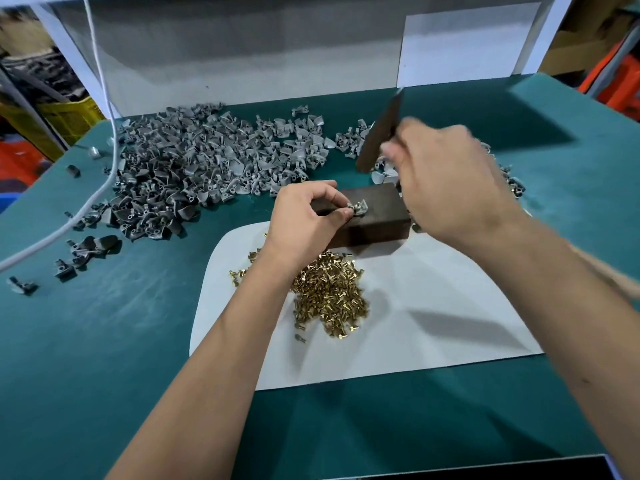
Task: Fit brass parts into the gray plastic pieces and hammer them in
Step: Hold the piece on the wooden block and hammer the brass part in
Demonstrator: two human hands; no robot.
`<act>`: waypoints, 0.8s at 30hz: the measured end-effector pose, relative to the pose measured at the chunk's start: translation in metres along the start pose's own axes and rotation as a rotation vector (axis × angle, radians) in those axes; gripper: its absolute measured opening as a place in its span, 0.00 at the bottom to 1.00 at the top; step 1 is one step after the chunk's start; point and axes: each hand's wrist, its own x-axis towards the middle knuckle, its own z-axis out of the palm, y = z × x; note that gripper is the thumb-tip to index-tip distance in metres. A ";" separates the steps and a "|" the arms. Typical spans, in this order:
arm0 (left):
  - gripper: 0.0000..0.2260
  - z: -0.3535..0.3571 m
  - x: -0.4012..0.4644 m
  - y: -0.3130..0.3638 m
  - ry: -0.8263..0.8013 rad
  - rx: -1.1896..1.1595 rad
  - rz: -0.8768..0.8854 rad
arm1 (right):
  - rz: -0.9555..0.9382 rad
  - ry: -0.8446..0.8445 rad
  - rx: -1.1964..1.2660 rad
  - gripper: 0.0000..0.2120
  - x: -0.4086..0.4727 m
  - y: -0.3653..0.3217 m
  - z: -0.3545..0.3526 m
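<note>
The left hand (304, 213) pinches a small gray plastic piece (358, 207) between thumb and fingertips, holding it down on top of a dark rectangular block (377, 220) that sits at the far edge of a white sheet (433, 306). The right hand (446, 178) is curled round the handle of a dark, flat-faced hammer (381, 129), raised above and just behind the block and blurred. On the sheet, right under the left wrist, lies a heap of brass parts (329, 292), with a few strays at its edges. Beyond the block a broad pile of gray plastic pieces (194, 161) spreads over the green table (104, 341), and a smaller cluster (349, 138) lies near the hammer's head. A few loose pieces sit well apart at the left, near a white cord (86, 199) that trails across the table. A white backboard (242, 46) stands behind the table.
</note>
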 end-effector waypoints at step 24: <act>0.03 -0.001 0.000 0.000 -0.002 0.025 -0.010 | 0.068 -0.248 -0.122 0.13 -0.006 0.000 0.008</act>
